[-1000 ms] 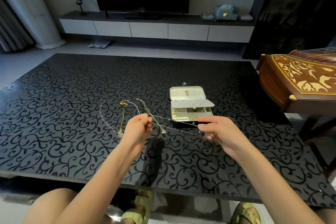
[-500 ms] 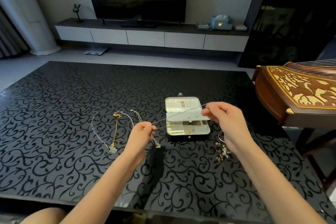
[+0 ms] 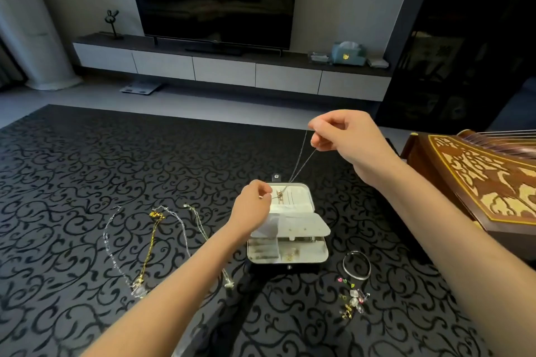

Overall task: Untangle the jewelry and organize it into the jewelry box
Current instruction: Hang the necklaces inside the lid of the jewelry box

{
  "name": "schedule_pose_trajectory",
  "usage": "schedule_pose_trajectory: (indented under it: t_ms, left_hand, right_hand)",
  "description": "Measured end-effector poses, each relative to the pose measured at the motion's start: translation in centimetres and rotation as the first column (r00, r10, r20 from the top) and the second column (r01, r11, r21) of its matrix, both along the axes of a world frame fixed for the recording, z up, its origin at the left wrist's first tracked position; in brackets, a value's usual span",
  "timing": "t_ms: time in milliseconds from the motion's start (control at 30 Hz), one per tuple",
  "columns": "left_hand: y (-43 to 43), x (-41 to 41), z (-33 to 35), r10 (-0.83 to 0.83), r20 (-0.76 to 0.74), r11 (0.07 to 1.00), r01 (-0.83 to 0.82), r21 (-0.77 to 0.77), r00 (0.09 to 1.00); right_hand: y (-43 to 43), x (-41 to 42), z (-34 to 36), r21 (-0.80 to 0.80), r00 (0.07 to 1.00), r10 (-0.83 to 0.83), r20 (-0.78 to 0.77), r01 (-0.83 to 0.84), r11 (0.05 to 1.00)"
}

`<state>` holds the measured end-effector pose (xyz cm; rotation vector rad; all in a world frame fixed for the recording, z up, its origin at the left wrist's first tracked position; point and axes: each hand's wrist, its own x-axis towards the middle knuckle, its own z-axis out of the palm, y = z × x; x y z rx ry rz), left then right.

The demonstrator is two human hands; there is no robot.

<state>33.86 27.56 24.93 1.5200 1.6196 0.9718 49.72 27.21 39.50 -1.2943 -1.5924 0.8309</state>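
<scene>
Over the dark scroll-patterned table [image 3: 72,153], in the head view, the right hand [image 3: 345,139] is raised with thumb and forefinger pinched on the top of a thin silver chain [image 3: 301,159], the other fingers curled in behind. The chain hangs down in two near-parallel strands to the open jewelry box [image 3: 287,265]. There the left hand [image 3: 252,206] has its fingertips closed on the chain's lower end, just over the lid's pale lining. A small gold-toned piece sits at that end, but it is too fine to tell whether it belongs to the chain or is pinned in the lid. The box's middle flap is partly covered by the left wrist, and the tray compartments below hold small items too blurred to name. Left of the box, three necklaces [image 3: 148,249] lie spread on the table, one gold between two silver; the left forearm crosses the nearest silver one and hides part of it. Right of the box lie a silver bangle [image 3: 356,266] and, just in front of it, a cluster of small colourful pieces [image 3: 352,298], hard to tell apart. An inlaid wooden instrument [image 3: 478,182] is cut off by the right edge.
</scene>
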Motion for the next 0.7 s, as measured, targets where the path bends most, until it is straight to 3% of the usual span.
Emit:
schedule_pose_trajectory:
  t_ms: [100, 200, 267, 433, 567, 700]
  left_hand:
    - [3.4, 1.6, -1.6, -0.059, -0.335, 0.995, 0.084, 0.060, 0.940]
    - [5.7, 3.6, -3.1, -0.106, -0.645, 0.975, 0.207, 0.082, 0.757]
    - [6.5, 4.6, -3.8, -0.144, -0.740, 0.964, 0.262, 0.044, 0.657]
    - [6.8, 6.1, -4.9, -0.139, -0.825, 0.959, 0.282, 0.025, 0.548]
    - [6.3, 6.2, -5.8, -0.040, -0.807, 0.972, 0.211, 0.106, 0.589]
    - [5.2, 6.3, -6.5, 0.123, -0.724, 0.942, 0.150, 0.301, 0.679]
  right_hand:
    - [2.2, 0.7, -0.1, -0.013, 0.999, 0.018, 0.040, -0.017, 1.000]
    - [4.4, 1.7, -0.8, -0.023, 0.999, -0.003, 0.040, 0.004, 1.000]
    - [5.5, 2.3, -1.2, -0.037, 0.999, -0.014, 0.047, 0.016, 0.999]
    - [7.3, 3.4, -2.2, -0.053, 0.998, -0.013, 0.068, 0.016, 0.998]
    - [8.2, 3.6, -3.1, -0.066, 0.999, -0.022, 0.036, 0.024, 0.998]
    - [8.4, 2.8, -4.2, -0.076, 0.998, 0.010, 0.055, -0.006, 0.997]
